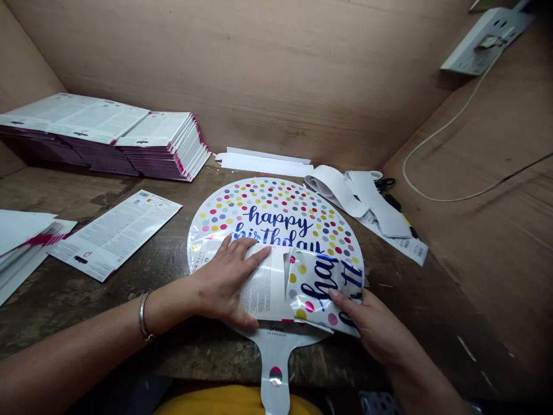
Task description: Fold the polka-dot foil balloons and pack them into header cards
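Note:
A flat round foil balloon (pixel 276 199) with colored dots and "happy birthday" lettering lies on the table, its tail pointing toward me. Across it rests a white printed paper sleeve (pixel 263 294). My left hand (pixel 224 276), fingers spread, presses flat on the sleeve. At the sleeve's right end is a folded foil balloon (pixel 309 282) with large blue letters and dots. My right hand (pixel 367 317) pinches its right side, thumb on top; the fingers beneath are hidden. How far the folded balloon reaches inside the sleeve cannot be seen.
Stacked printed sleeves (pixel 147 144) stand at the back left. A single sleeve (pixel 118 233) and a loose pile (pixel 26 236) lie at left. White label strips (pixel 358 196) and dark scissors (pixel 384 184) are at right, below a cabled power strip (pixel 488 40).

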### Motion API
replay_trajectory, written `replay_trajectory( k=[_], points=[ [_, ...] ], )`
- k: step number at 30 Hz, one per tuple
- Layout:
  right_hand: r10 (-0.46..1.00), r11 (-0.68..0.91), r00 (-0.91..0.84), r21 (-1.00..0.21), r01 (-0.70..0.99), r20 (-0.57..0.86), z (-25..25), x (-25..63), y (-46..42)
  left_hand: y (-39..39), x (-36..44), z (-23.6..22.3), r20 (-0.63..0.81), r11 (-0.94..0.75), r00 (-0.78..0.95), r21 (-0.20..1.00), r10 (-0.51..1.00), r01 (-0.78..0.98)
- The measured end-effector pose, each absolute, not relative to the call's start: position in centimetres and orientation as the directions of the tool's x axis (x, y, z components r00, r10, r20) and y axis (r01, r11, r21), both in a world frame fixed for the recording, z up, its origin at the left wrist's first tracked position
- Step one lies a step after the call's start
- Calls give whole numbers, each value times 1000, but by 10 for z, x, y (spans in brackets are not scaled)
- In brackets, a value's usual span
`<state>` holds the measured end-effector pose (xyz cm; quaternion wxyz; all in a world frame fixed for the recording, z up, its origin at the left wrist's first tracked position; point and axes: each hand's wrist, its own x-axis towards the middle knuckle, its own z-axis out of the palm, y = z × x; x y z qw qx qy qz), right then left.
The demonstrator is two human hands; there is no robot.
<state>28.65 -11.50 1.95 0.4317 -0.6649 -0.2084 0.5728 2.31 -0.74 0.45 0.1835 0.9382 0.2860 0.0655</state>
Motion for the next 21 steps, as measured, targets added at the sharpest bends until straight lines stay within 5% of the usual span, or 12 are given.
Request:
replay_trajectory(
  k=[4,11,21],
  points=[
    [832,-503,251,-863,-33,-495,16,276,-112,-8,24,6,4,-768,830,382,557,514],
    [788,-537,214,-814,-221,-578,23,285,-108,-6,19,7,26,-781,839,383,543,494],
    [844,-536,27,-844,29,-535,16,292,-105,-3,19,15,53,-811,861,370,506,453]
  ],
)
